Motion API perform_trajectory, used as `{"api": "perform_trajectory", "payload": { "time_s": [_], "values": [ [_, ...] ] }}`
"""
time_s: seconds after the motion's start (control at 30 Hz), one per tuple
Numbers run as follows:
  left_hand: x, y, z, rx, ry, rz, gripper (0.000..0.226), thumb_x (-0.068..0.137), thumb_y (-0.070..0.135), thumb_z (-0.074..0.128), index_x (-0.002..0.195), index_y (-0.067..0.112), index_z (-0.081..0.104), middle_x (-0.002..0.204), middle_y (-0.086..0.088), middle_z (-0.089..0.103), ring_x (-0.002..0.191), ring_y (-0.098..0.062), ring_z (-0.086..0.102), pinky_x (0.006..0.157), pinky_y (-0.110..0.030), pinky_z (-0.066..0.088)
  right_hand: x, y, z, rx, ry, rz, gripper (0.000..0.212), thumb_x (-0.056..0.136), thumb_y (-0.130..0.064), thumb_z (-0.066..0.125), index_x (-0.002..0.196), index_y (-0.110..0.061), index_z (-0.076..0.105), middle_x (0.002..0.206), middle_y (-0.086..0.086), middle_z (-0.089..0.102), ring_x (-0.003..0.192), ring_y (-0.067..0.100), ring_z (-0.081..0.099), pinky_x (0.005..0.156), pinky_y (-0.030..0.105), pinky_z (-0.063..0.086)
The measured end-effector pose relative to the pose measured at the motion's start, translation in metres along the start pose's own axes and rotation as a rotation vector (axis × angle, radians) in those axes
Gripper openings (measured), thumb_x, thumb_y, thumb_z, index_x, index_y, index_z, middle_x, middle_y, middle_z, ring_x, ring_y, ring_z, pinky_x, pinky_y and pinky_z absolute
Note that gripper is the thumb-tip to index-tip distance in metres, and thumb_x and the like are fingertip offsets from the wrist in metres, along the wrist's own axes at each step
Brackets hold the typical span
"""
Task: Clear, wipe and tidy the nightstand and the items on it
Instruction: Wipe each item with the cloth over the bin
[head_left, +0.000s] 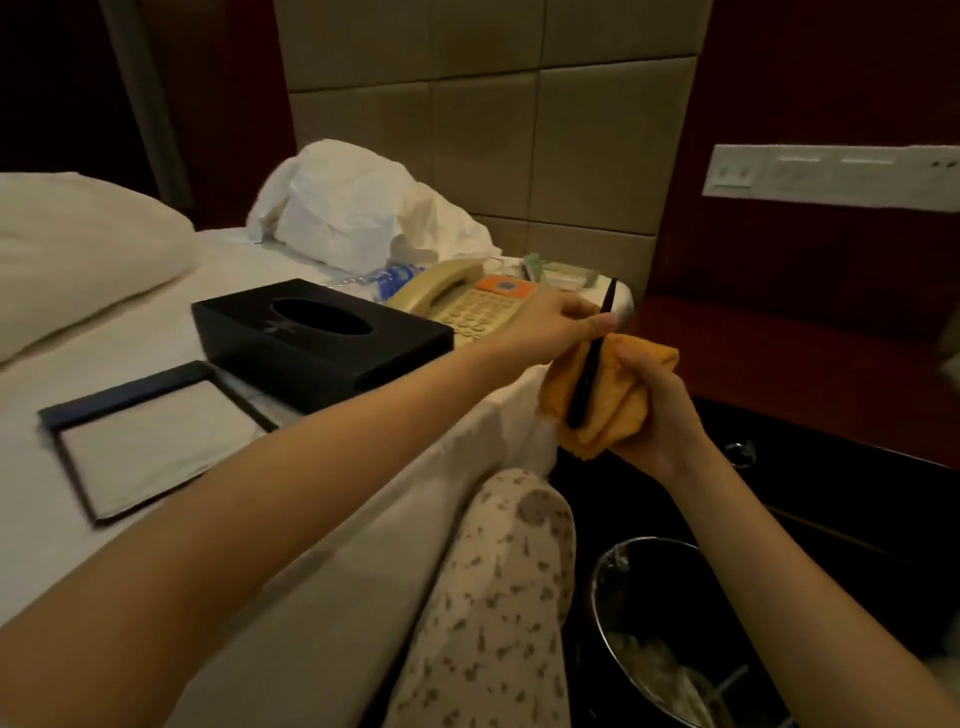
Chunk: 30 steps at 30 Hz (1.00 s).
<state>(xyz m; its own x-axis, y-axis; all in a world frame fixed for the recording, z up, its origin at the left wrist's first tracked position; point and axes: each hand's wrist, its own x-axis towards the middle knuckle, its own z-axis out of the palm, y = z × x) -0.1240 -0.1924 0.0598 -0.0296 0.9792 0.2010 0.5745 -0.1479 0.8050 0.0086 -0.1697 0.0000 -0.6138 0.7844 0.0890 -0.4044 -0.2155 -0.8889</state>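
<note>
My left hand (558, 325) pinches the upper part of a black pen (592, 358), which stands nearly upright. My right hand (657, 410) grips a folded orange cloth (602, 400) wrapped around the pen's lower end. Both hands hover at the bed's right edge. On the white bed sheet (156, 322) lie a black tissue box (322, 338), a beige telephone (467, 301), a notepad in a dark holder (156, 441), a water bottle (387, 275) and white plastic bags (358, 213). The dark red nightstand (810, 364) stands to the right, its top bare.
A metal waste bin (670, 634) with a liner and rubbish sits on the dark floor at lower right. A pillow (78, 254) lies at the left. A white socket panel (831, 176) is on the wall. My patterned trouser leg (498, 597) rests against the bed.
</note>
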Motion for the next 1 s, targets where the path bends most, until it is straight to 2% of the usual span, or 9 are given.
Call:
{"api": "perform_trajectory", "payload": {
  "time_s": [0.1,0.13,0.2,0.27,0.37,0.57,0.67,0.8,1.0],
  "values": [
    [0.018,-0.005,0.039,-0.071,-0.032,-0.005,0.040,0.091,0.032,0.058,0.117,0.002,0.061,0.106,-0.010,0.066,0.094,-0.020,0.061,0.063,-0.020,0.044,-0.011,0.002,-0.032,-0.122,0.095,0.050,0.025,0.077,-0.015,0.056,0.099,-0.006,0.065,0.083,0.017,0.065,0.081,0.029,0.064,0.082,0.044,0.052],
    [0.024,-0.007,0.051,-0.089,-0.037,-0.016,0.041,0.091,0.032,0.059,0.118,0.001,0.060,0.116,-0.016,0.063,0.098,-0.021,0.061,0.066,-0.025,0.046,-0.013,0.003,-0.044,-0.155,0.149,0.061,0.026,0.079,-0.011,0.057,0.104,-0.004,0.063,0.085,0.018,0.063,0.079,0.028,0.064,0.078,0.044,0.053],
    [0.033,-0.012,0.073,-0.117,-0.053,-0.030,0.039,0.091,0.031,0.060,0.117,0.003,0.061,0.121,-0.016,0.061,0.101,-0.021,0.061,0.062,-0.020,0.043,-0.018,0.004,-0.064,-0.199,0.250,0.062,0.029,0.086,-0.005,0.054,0.114,0.000,0.057,0.087,0.016,0.064,0.073,0.025,0.067,0.065,0.037,0.058],
    [0.039,-0.019,0.095,-0.115,-0.076,-0.032,0.036,0.090,0.032,0.060,0.117,0.007,0.059,0.115,-0.007,0.061,0.102,-0.018,0.058,0.067,-0.019,0.041,-0.023,0.006,-0.083,-0.218,0.334,0.066,0.023,0.088,-0.003,0.054,0.111,-0.001,0.058,0.082,0.013,0.065,0.071,0.024,0.067,0.061,0.035,0.056],
    [0.041,-0.036,0.125,-0.119,-0.090,-0.075,0.029,0.091,0.034,0.058,0.109,0.013,0.051,0.088,0.008,0.050,0.077,-0.004,0.047,0.063,-0.017,0.039,-0.033,0.007,-0.111,-0.230,0.483,0.075,0.014,0.088,-0.005,0.057,0.102,-0.005,0.059,0.080,0.011,0.066,0.075,0.026,0.065,0.063,0.037,0.054],
    [0.033,-0.060,0.190,-0.202,-0.213,-0.041,0.013,0.094,0.029,0.054,0.088,0.018,0.048,0.069,0.006,0.049,0.059,-0.005,0.046,0.059,-0.021,0.038,-0.043,0.021,-0.145,-0.196,0.789,0.117,0.013,0.091,-0.003,0.053,0.102,-0.005,0.058,0.090,0.010,0.064,0.087,0.025,0.063,0.084,0.043,0.052],
    [0.036,-0.064,0.214,-0.301,-0.231,-0.070,0.019,0.097,0.028,0.046,0.080,0.022,0.048,0.064,0.004,0.051,0.055,-0.008,0.048,0.056,-0.023,0.040,-0.039,0.031,-0.146,-0.254,0.935,0.112,0.018,0.091,-0.007,0.055,0.109,-0.008,0.057,0.096,0.009,0.063,0.095,0.026,0.062,0.089,0.044,0.051],
    [0.049,-0.065,0.225,-0.367,-0.230,-0.105,0.022,0.098,0.024,0.045,0.077,0.023,0.051,0.062,0.003,0.052,0.053,-0.008,0.049,0.053,-0.022,0.041,-0.040,0.041,-0.153,-0.386,1.005,0.084,0.013,0.090,-0.018,0.060,0.102,-0.018,0.059,0.108,0.010,0.065,0.103,0.026,0.062,0.095,0.047,0.049],
    [0.046,-0.077,0.235,-0.412,-0.212,-0.163,0.011,0.097,0.023,0.049,0.098,0.016,0.058,0.078,0.007,0.056,0.067,-0.004,0.052,0.057,-0.015,0.041,-0.035,0.042,-0.159,-0.540,1.044,0.112,0.026,0.093,-0.021,0.055,0.119,-0.018,0.055,0.099,-0.001,0.058,0.104,0.022,0.058,0.096,0.046,0.047]
  ]
}}
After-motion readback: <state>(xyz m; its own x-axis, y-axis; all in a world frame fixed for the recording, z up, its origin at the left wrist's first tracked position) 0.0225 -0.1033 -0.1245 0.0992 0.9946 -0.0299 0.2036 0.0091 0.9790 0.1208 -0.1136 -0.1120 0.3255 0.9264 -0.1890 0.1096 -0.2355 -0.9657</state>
